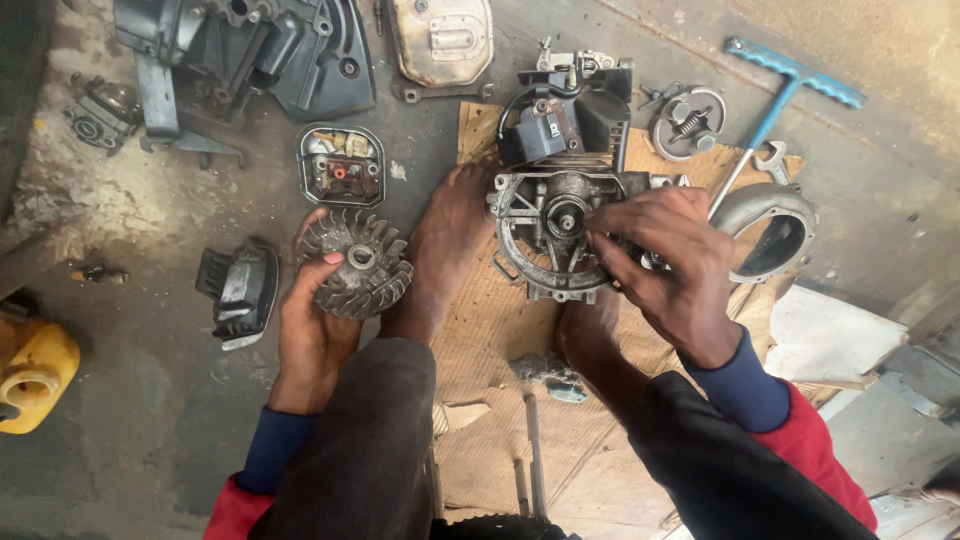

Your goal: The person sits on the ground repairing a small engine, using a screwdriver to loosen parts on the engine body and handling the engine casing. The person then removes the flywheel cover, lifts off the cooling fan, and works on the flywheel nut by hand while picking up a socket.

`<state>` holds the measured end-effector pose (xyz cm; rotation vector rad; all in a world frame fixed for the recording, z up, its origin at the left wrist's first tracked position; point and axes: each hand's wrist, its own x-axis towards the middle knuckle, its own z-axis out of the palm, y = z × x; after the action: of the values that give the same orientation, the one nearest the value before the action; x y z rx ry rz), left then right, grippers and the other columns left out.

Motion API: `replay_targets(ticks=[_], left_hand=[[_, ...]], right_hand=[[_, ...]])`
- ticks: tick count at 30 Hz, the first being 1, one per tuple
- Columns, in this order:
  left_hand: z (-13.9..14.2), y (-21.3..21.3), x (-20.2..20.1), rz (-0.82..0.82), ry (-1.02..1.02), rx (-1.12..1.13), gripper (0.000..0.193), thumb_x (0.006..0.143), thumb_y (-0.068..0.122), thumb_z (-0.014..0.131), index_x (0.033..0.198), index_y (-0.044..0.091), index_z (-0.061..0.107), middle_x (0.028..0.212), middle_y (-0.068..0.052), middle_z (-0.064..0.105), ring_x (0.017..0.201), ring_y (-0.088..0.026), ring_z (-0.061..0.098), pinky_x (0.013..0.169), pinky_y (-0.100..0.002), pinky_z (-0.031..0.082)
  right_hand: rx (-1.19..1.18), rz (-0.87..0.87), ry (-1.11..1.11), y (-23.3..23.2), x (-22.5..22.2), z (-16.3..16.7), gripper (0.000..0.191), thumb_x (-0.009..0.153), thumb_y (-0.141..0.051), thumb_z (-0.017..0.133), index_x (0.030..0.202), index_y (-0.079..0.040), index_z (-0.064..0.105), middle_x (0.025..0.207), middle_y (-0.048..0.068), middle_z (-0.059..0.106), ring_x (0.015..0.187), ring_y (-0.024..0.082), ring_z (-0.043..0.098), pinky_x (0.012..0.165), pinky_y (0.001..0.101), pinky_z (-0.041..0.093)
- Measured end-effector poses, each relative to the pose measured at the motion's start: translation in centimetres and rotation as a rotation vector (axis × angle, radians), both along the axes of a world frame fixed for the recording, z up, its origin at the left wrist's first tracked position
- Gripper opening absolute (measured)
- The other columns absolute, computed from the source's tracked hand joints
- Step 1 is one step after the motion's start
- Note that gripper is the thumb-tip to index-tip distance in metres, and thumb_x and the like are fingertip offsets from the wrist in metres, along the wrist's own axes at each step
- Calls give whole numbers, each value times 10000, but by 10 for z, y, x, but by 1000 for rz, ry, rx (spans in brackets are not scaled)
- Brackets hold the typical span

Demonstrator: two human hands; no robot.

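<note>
- Left hand holds the finned flywheel off the floor, fingers curled round its rim and thumb on the near edge. It sits well left of the engine, not on the shaft.
- Right hand is on the small engine block, fingers bunched and pressed at the right side of the round crankcase opening. Can't tell whether they pinch a small part; the fingertips hide it.
- Bare crankshaft stub shows in the middle of the opening, just left of the right fingertips.
- Engine stands on a cardboard sheet on the concrete floor, braced between the person's two bare feet.
- Around it: clutch assembly and blue T-handle wrench upper right, grey curved cover to the right, open carburettor-type housing, black finned part and yellow container to the left.
- Risks, my read:
  - Foot brace is the only hold. A hard push from the right hand could tip or slide the block on the cardboard.
  - One-hand grip on the greasy-looking flywheel could slip and chip a fin on the concrete.
  - Grit from the floor could get into the open crankcase.
  - Toes lie close to sharp casting edges.
</note>
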<state>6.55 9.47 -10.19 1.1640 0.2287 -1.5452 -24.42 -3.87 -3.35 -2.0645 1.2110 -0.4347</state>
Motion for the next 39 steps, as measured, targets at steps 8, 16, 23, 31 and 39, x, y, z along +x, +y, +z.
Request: replay_targets(ticks=[8, 16, 23, 31, 39], left_hand=[[-3, 2, -1, 2, 3, -2, 622, 954, 67, 480, 1564, 116, 366, 1412, -214, 558, 1297, -372, 590, 1089, -513, 495], [-1, 0, -1, -28, -22, 7, 617, 952, 72, 479, 1556, 119, 362, 1422, -218, 562, 1308, -364, 586, 1098, -503, 494], [-1, 0, -1, -16, -6, -13, 610, 954, 73, 477, 1552, 109, 364, 1411, -221, 564, 1296, -368, 595, 1088, -502, 498], [1, -1, -2, -18, -12, 2, 621, 950, 69, 481, 1559, 114, 363, 1412, -209, 563, 1308, -363, 586, 1099, -497, 494], [0, -1, -3, -23, -16, -10, 632, 948, 73, 492, 1564, 119, 358, 1415, -205, 559, 1307, -365, 584, 1101, -499, 488]], right_hand=[[-21, -3, 13, 5, 3, -7, 189, 868, -17, 794, 1050, -52, 758, 1079, 72, 737, 1029, 248, 672, 971, 354, 434], [-12, -40, 19, 7, -2, -14, 209, 892, -65, 840, 1055, -68, 709, 1053, 48, 725, 946, 214, 661, 981, 362, 411], [-11, 87, 51, -3, 1, -7, 413, 945, -55, 763, 1282, -52, 523, 1094, 65, 719, 1048, 285, 661, 1029, 427, 397], [23, 171, 121, -8, 5, 5, 471, 913, -7, 712, 1333, 19, 501, 1146, 178, 681, 1070, 396, 619, 941, 467, 480], [95, -20, -5, 2, 6, -5, 368, 950, -18, 771, 1259, 4, 572, 1137, 132, 695, 980, 279, 707, 796, 341, 575]])
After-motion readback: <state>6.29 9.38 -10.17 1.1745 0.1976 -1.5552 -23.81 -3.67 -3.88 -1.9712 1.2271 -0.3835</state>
